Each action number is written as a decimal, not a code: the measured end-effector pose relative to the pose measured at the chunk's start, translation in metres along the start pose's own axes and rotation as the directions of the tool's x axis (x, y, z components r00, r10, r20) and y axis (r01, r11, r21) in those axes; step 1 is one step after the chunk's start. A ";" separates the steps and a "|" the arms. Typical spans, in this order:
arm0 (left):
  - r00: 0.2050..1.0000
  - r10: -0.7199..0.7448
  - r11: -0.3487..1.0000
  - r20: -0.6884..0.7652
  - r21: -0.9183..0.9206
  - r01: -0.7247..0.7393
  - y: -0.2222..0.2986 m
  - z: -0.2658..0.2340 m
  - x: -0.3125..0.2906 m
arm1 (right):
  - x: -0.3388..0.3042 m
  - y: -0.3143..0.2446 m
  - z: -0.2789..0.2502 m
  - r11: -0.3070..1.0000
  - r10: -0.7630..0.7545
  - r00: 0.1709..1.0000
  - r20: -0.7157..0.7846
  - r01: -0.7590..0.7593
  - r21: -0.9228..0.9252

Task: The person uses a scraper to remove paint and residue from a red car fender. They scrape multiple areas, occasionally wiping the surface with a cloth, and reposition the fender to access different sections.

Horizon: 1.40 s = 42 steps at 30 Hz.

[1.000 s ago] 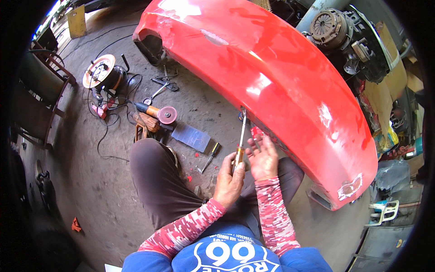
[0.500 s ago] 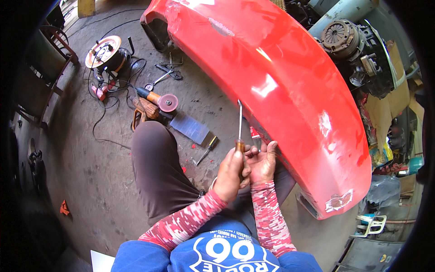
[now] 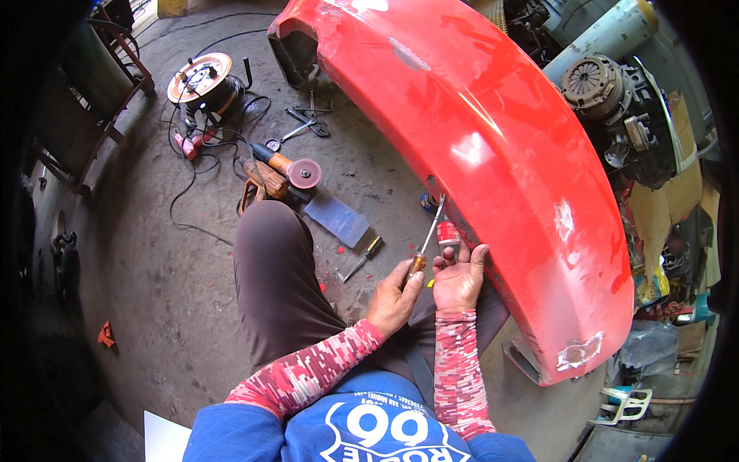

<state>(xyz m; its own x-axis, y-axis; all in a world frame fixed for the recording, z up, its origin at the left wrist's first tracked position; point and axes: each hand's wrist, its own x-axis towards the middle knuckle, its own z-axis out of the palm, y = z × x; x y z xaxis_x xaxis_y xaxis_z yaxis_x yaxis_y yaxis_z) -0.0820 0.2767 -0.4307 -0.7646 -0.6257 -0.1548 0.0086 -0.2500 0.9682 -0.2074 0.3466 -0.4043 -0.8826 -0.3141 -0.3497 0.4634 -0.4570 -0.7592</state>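
Observation:
My left hand [image 3: 394, 295] grips the amber handle of a screwdriver [image 3: 432, 229]. Its metal shaft points away from me and leans right, with the tip at the lower edge of a big red car bumper [image 3: 493, 146]; whether it touches is unclear. Beside it, my right hand [image 3: 459, 285] is palm up below the bumper edge, thumb spread and fingers slightly bent. Just past those fingertips is a red-labelled bottle [image 3: 448, 232], partly covered by them, and a small blue can [image 3: 428, 202] shows farther along the edge.
On the floor to the left lie an angle grinder [image 3: 296, 171], a clear plastic case [image 3: 337, 218], a second screwdriver [image 3: 363, 257] and a wrench [image 3: 299, 129]. A cable reel [image 3: 202, 81] trails cords. Beyond the bumper sits a clutch assembly [image 3: 593, 86] among other parts.
The screwdriver has swung from nearly straight ahead to a rightward lean, and my left hand has drawn slightly apart from my right. More of the bottle and the blue can show.

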 end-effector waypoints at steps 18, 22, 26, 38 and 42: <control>0.952 -0.182 0.810 0.246 -0.511 0.287 0.031 -0.007 0.029 | -0.005 0.002 -0.012 0.996 -0.084 0.966 0.244 0.091 -0.016; 0.959 -0.170 0.741 0.227 -0.612 0.276 0.042 -0.026 0.041 | -0.010 -0.004 -0.004 0.999 -0.041 0.974 0.224 0.048 -0.023; 0.983 -0.179 0.938 0.036 -0.296 0.182 0.016 -0.012 0.026 | -0.009 -0.004 -0.002 0.999 -0.041 0.979 0.199 0.042 -0.003; 0.987 -0.133 0.956 -0.088 -0.275 0.105 0.030 -0.001 0.052 | -0.004 -0.001 -0.005 0.999 -0.017 0.995 0.093 0.022 -0.050; 0.945 -0.241 0.908 -0.221 -0.394 0.140 0.035 0.004 0.070 | -0.006 -0.004 -0.002 0.996 0.060 0.996 0.068 -0.055 -0.075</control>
<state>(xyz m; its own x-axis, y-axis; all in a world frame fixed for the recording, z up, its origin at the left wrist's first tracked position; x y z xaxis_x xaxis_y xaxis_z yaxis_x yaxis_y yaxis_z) -0.1376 0.2275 -0.4065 -0.5818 -0.6944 -0.4234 0.1551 -0.6058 0.7804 -0.2039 0.3519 -0.4006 -0.8457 -0.3968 -0.3568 0.5041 -0.3749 -0.7780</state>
